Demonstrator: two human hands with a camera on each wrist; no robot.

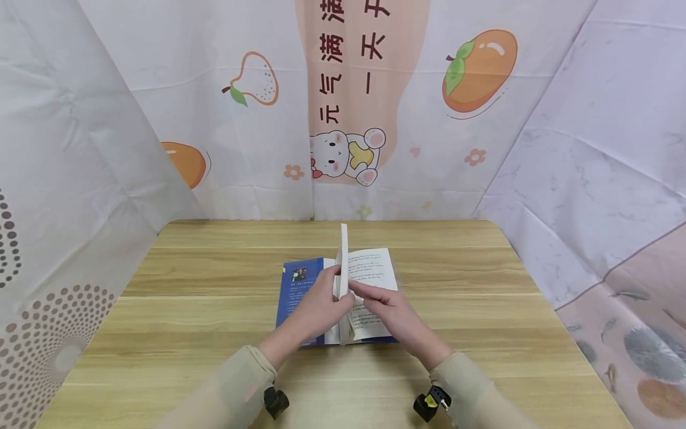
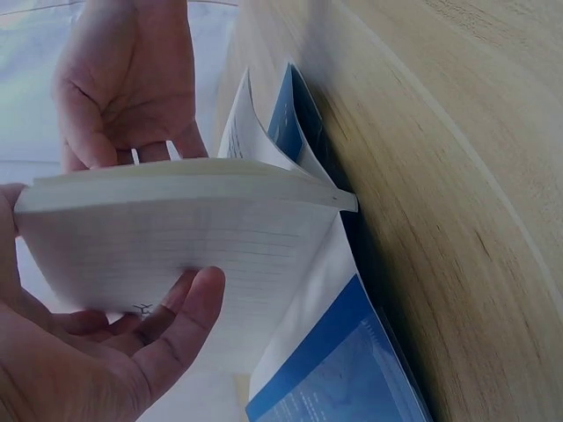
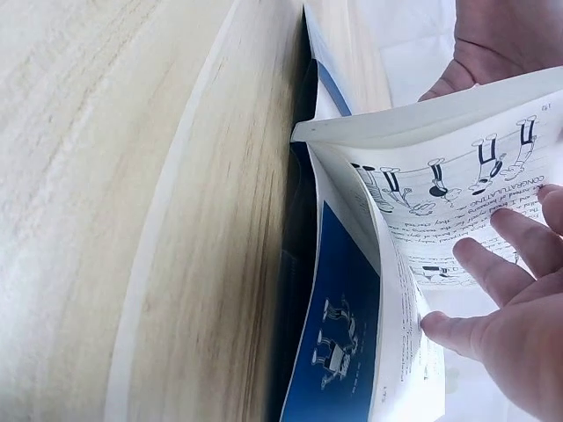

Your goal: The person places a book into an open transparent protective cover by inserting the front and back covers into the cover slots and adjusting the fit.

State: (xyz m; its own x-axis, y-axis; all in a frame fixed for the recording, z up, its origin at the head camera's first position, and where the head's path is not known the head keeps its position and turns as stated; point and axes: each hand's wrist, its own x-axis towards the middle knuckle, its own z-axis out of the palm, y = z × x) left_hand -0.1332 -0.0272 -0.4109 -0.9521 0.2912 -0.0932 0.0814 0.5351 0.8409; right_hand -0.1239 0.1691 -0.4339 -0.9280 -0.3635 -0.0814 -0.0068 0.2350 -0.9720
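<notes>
While the book (image 1: 343, 292) is lying open mid-table (image 1: 482, 310), the left hand (image 1: 318, 304) is gripping the upright pages; the right hand (image 1: 388, 310), flat at 3 o'clock, should be pressing gently.

A paperback book (image 1: 343, 298) lies open at the table's centre, its blue cover (image 1: 300, 298) flat on the wood. A thick block of white pages (image 1: 343, 256) stands upright along the spine, pointing to twelve o'clock. At three o'clock of it, a printed page (image 1: 375, 274) with text and stick-figure cartoons lies nearly flat. Page edges look clean and cream-white.
</notes>
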